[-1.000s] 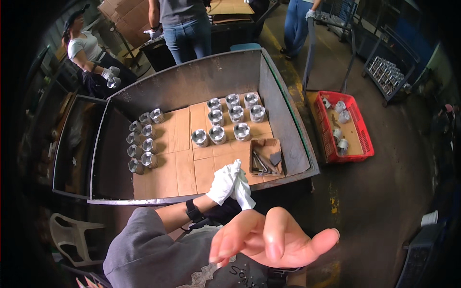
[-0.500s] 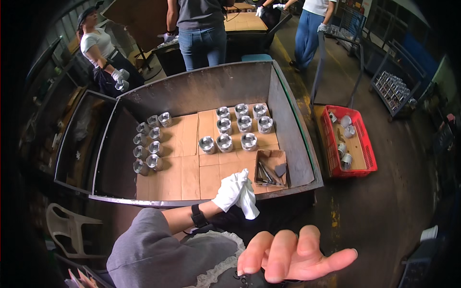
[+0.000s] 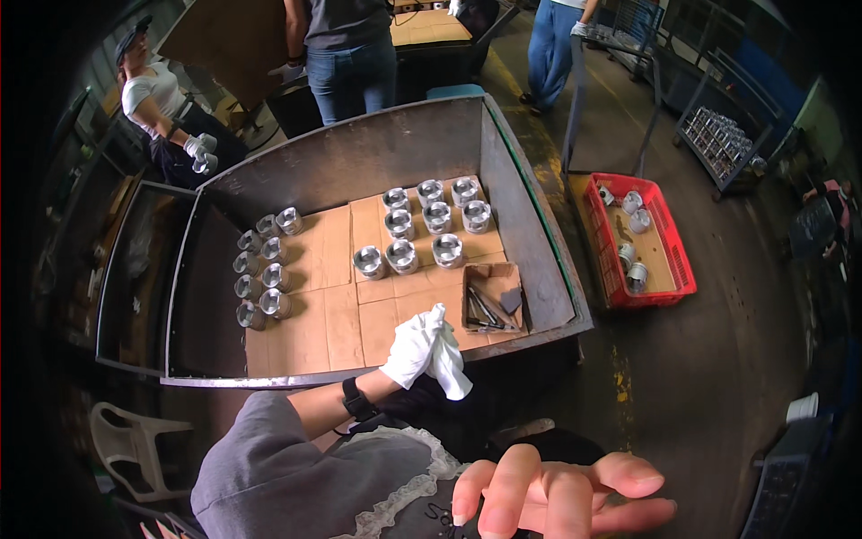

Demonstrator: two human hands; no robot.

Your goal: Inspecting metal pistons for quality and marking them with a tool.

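Observation:
My left hand (image 3: 409,350), in a white work glove with a black watch on the wrist, is closed on a limp white glove (image 3: 451,373) near the front edge of a metal-walled bin (image 3: 359,375). My right hand (image 3: 566,503) is bare and close to the camera, palm up, fingers apart and partly curled, with nothing in it. Silver pistons stand on the cardboard (image 3: 323,328) lining the bin: a left group (image 3: 277,303) and a right group (image 3: 436,216). A small cardboard box (image 3: 473,323) with pen-like tools and a dark grey block lies nearest my left hand.
A red crate (image 3: 687,274) with several pistons stands at right beside a metal cart frame (image 3: 575,117). A rack of parts (image 3: 718,139) stands farther back. People (image 3: 350,54) are beyond the bin, one at the far left (image 3: 153,99). A plastic chair (image 3: 130,440) is at lower left.
The whole view has shifted, so the bin and crate appear farther left and slightly higher. My right hand's fingers have changed their spread and sit lower. The left hand keeps its grip.

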